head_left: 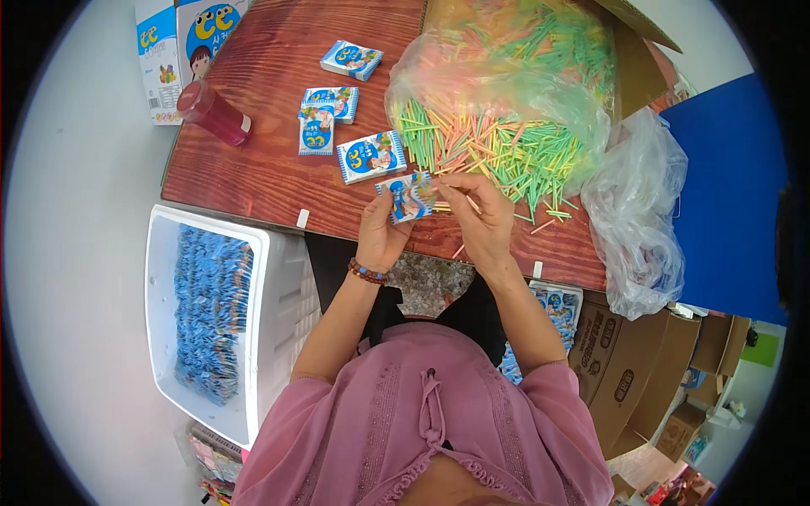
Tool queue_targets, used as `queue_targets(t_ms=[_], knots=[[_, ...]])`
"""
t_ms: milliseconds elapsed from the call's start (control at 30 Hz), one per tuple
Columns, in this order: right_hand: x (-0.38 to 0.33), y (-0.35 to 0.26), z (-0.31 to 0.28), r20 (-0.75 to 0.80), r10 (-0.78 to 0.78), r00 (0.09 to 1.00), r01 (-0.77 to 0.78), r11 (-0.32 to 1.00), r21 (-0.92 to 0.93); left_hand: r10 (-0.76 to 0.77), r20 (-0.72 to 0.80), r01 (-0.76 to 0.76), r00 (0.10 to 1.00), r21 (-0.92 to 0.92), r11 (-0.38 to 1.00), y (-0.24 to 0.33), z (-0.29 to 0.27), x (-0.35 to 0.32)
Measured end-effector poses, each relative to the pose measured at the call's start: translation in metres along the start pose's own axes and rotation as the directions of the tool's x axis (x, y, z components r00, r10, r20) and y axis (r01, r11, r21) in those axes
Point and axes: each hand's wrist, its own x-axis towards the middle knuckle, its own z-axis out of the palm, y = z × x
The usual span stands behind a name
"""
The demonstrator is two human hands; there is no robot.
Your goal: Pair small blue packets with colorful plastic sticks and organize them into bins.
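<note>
Pink jar [215, 115], blue panel [730, 194], brown cardboard boxes [645, 358]

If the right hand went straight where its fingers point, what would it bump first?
The right hand would probably meet the blue-and-white packet in the left hand. They look so close that they may already touch; depth is hard to judge here.

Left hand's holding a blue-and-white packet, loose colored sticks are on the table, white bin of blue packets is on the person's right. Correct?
One error: the white bin of blue packets is on the person's left, per the head view. The left hand does hold a blue-and-white packet, and loose colored sticks are on the table.
</note>
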Motion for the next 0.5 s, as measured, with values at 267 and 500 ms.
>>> queue_targets(t_ms=[267,500], knots=[[0.014,0.01,0.001,0.109,-0.241,0.964,0.264,0.893,-0.364,-0.012,-0.053,0.01,0.999,-0.043,0.999,-0.002,0.0,-0.002],[0.001,0.014,0.012,0.038,0.222,0.974,-0.213,0.962,-0.172,0.001,0.011,0.001,1.0,-0.122,0.993,-0.009,0.01,-0.001]])
